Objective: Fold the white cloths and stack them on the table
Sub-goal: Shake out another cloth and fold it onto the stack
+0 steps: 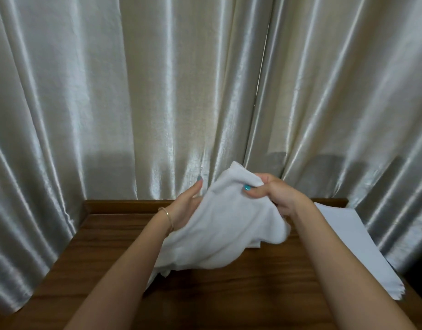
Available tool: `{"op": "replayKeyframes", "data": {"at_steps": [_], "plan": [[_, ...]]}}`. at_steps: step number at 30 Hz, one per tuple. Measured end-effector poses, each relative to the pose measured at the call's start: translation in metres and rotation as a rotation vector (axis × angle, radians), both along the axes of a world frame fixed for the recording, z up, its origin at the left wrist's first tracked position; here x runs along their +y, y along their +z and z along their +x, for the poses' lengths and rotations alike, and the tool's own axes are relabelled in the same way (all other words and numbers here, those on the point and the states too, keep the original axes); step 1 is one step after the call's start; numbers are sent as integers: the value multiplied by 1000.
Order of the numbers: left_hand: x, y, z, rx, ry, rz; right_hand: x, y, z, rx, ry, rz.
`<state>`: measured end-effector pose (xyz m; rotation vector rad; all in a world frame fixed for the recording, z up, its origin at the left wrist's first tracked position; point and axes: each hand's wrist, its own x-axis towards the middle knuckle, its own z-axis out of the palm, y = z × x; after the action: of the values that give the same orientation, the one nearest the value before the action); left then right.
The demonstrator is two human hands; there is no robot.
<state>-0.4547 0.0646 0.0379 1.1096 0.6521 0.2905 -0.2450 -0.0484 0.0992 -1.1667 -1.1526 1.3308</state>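
Note:
A crumpled white cloth is held up above the brown wooden table, its lower folds hanging down toward the tabletop at the left. My right hand grips its upper edge, thumb pinching the fabric. My left hand is at the cloth's left side with its palm against the fabric and one finger straight up; its other fingers are hidden behind the cloth. A flat white cloth lies along the table's right edge.
Shiny cream curtains hang right behind and around the table. A raised wooden lip runs along the table's back edge. Bare wood shows at the table's front and left.

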Motion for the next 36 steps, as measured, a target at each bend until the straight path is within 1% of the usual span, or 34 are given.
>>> {"op": "replayKeyframes", "data": {"at_steps": [1, 2, 4, 5, 6, 8, 10, 11, 13, 14, 15, 16, 17, 18, 19, 20, 21, 22, 23, 24, 26, 28, 29, 31, 32, 33, 35, 36], "plan": [[-4, -5, 3, 19, -46, -66, -5, -4, 5, 42, 22, -11], [-7, -13, 9, 90, -43, -38, -8, -9, 8, 72, 37, -17], [-15, -29, 24, 178, -2, 185, -12, -19, 15, 130, 44, -43], [-19, -34, 30, 190, 69, 300, -14, -24, 19, 178, 32, -46], [-20, -42, 35, 173, 83, 292, -17, -29, 22, 227, 14, -49], [-21, -54, 42, 98, 58, 139, -24, -38, 27, 312, -33, -64], [-21, -55, 43, 50, 35, 10, -32, -49, 32, 350, -83, -88], [-23, -50, 43, -5, 17, -42, -37, -54, 35, 362, -106, -105], [-17, -45, 44, -154, 41, -58, -45, -62, 38, 334, -154, -168], [-13, -44, 44, -177, 85, 39, -48, -66, 38, 278, -174, -235], [-8, -45, 42, -143, 139, 177, -49, -68, 35, 178, -185, -317], [-5, -47, 40, -54, 155, 379, -47, -72, 31, 15, -194, -397], [-3, -51, 39, 37, 130, 586, -43, -77, 25, -212, -211, -461], [-2, -55, 40, 99, 59, 782, -38, -81, 19, -492, -266, -497], [-4, -56, 41, 150, -19, 947, -32, -83, 11, -745, -327, -478], [-7, -57, 44, 191, -103, 1058, -26, -88, 4, -950, -357, -394], [-11, -59, 47, 222, -180, 1145, -21, -91, -2, -1122, -321, -271], [-13, -62, 49, 247, -250, 1207, -16, -92, -9, -1256, -225, -145], [-15, -64, 50, 254, -294, 1256, -11, -90, -16, -1355, -116, -50], [-15, -66, 50, 251, -303, 1278, -7, -87, -21, -1409, -36, 16], [-17, -68, 45, 216, -239, 1267, -2, -80, -28, -1434, -21, 72], [-16, -70, 41, 162, -138, 1226, 4, -70, -29, -1430, -93, 46], [-16, -71, 39, 144, -74, 1188, 6, -65, -29, -1434, -125, 27], [-14, -73, 35, 138, 77, 1052, 8, -58, -29, -1466, -199, 28], [-12, -75, 32, 142, 123, 1013, 9, -55, -27, -1448, -249, 36], [-10, -78, 29, 144, 125, 1034, 9, -54, -24, -1368, -292, 48], [-9, -84, 23, 158, 72, 1077, 10, -53, -17, -1070, -338, 91], [-9, -85, 20, 153, 70, 1067, 11, -53, -14, -942, -366, 114]]}}
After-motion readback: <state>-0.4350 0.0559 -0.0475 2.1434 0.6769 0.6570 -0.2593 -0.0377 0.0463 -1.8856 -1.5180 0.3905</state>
